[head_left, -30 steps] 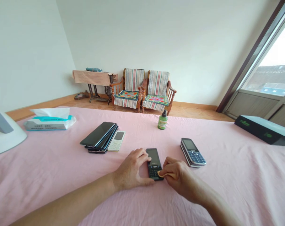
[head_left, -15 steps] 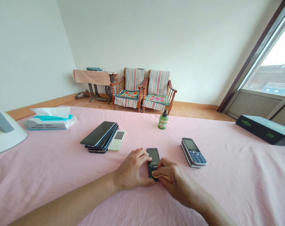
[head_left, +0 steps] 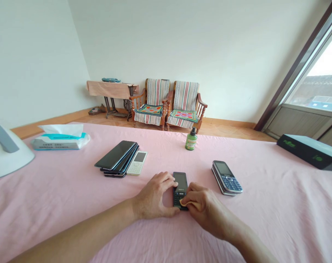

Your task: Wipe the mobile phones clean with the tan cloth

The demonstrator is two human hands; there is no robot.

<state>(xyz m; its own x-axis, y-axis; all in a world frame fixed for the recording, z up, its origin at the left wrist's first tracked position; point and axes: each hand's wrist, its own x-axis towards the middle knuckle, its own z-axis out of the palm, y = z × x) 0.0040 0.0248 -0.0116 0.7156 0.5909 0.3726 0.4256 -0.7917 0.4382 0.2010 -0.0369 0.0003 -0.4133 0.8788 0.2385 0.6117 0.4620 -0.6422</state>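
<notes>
A black keypad mobile phone (head_left: 180,181) lies face up on the pink cloth, its screen at the far end. My left hand (head_left: 157,195) steadies it, fingertips at its left edge and the thumb by its near end. Pinched in my right hand (head_left: 203,204) is a small yellow cloth (head_left: 193,204), pressed on the phone's keypad. Part of the keypad is hidden under those fingers. To the right rests a small stack of keypad phones (head_left: 226,178), a dark blue one on top.
Left of the hands are a stack of dark smartphones (head_left: 117,157) and a white keypad phone (head_left: 138,163). A green spray bottle (head_left: 191,140) stands farther back. A tissue pack (head_left: 60,140) and a white appliance (head_left: 7,153) are at left, a black box (head_left: 308,151) at right.
My right hand and the yellow cloth have shifted slightly to the right across the keypad. My left hand keeps its place on the phone. The whole view has moved very slightly.
</notes>
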